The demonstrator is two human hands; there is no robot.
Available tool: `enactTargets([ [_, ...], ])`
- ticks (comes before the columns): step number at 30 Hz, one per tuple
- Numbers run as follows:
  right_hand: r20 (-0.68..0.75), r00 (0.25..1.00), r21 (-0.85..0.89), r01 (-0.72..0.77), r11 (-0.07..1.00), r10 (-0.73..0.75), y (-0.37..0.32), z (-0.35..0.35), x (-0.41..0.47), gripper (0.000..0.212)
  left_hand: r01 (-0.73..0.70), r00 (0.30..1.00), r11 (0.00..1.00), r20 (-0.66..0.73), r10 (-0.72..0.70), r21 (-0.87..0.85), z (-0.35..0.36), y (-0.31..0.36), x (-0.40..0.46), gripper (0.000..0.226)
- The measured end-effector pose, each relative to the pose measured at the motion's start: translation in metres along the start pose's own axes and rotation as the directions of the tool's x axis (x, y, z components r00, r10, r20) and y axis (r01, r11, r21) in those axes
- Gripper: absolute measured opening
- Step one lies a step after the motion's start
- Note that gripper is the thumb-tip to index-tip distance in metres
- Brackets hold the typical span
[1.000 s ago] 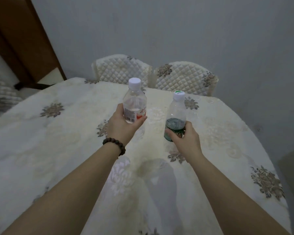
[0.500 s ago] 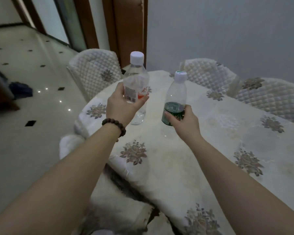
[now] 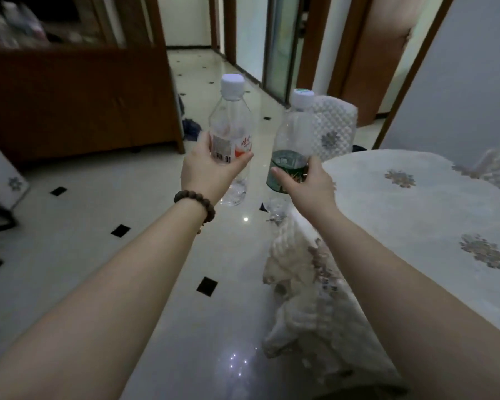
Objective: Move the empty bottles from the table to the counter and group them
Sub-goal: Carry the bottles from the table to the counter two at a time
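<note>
Pale glossy floor (image 3: 78, 241) with small black diamond insets is filling most of the view, running far back into a hallway between brown door frames. At far left a brown wooden cabinet (image 3: 78, 102) is standing, its top blurred. On the right the table (image 3: 416, 215) is showing under a white cloth with brown flower prints, the cloth bunching and hanging down at the near left edge. A white quilted chair (image 3: 335, 128) is standing just beyond the table's far corner, partly hidden behind the right-hand bottle.

Both forearms are reaching forward from the near edge. The left hand (image 3: 211, 171) is wrapping around the lower middle of a clear bottle (image 3: 231, 131) with a white cap and a red-and-white label — thumb on the right side, fingers behind. A dark bead bracelet (image 3: 195, 199) is sitting on that wrist. The right hand (image 3: 309, 183) is gripping a second bottle (image 3: 293, 140) at its green label, thumb across the front; its cap is white with a green top.

Both bottles are standing upright in the air over the floor, left of the table, near each other but apart. Both are looking empty, the floor showing through them.
</note>
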State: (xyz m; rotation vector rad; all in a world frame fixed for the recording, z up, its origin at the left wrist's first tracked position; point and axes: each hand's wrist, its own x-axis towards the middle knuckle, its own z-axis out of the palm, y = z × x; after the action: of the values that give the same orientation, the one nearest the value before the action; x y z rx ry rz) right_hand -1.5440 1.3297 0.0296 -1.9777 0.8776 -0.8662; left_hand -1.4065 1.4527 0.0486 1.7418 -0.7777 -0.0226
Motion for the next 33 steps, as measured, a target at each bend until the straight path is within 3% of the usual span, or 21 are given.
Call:
enactTargets([
  [8, 0.286, 0.958, 0.084, -0.019, 0.996, -0.006, -0.054, 0.17, -0.038, 0.051, 0.145, 0.977, 0.984, -0.173, -0.126, 0.102, -0.153, -0.094, -0.012, 0.058],
  [17, 0.414, 0.909, 0.083, 0.007, 0.996, -0.041, -0.082, 0.282, -0.036, 0.047, 0.305, 0.915, 0.945, -0.31, -0.258, 0.114, -0.237, -0.179, -0.005, 0.047],
  [26, 0.448, 0.892, 0.09, 0.025, 0.996, -0.063, -0.09, 0.385, 0.05, 0.046, 0.364, 0.88, 0.925, -0.366, -0.303, 0.11, -0.267, -0.261, 0.083, 0.05],
  [33, 0.481, 0.875, 0.125, -0.012, 0.992, -0.05, -0.107, 0.491, 0.17, 0.04, 0.424, 0.834, 0.903, -0.423, -0.355, 0.078, -0.282, -0.33, 0.222, 0.046],
])
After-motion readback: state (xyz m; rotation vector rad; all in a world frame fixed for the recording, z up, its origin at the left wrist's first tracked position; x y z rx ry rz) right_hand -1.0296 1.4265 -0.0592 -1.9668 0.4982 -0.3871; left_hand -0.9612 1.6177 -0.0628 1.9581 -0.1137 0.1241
